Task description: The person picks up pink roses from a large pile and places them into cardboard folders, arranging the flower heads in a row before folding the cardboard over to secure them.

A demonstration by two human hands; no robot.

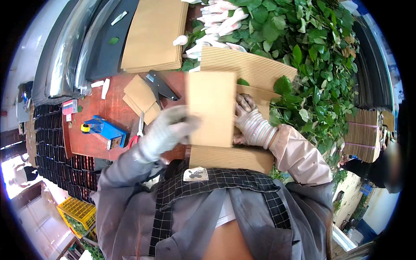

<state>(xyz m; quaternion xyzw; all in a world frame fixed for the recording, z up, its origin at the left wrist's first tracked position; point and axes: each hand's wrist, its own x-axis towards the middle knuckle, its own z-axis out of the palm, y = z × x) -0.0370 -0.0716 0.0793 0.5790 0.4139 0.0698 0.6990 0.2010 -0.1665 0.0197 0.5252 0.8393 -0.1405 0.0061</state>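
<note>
A plain tan cardboard panel is held up in front of me, its outline slightly blurred. My left hand, in a soiled light knit glove, has its blurred fingers closed at the panel's left edge. Just past the right edge, my right hand, in a striped knit glove, lies over corrugated cardboard, its fingertips partly behind the panel. Whether it grips anything is hidden. Corrugated cardboard shows beyond the panel, and another corrugated piece lies against my checked apron.
Leafy green stems with white-wrapped heads cover the right and far side. On the red tabletop lie a black stapler, red-handled scissors, a blue tape dispenser and small cardboard pieces. Stacked cardboard sheets stand behind.
</note>
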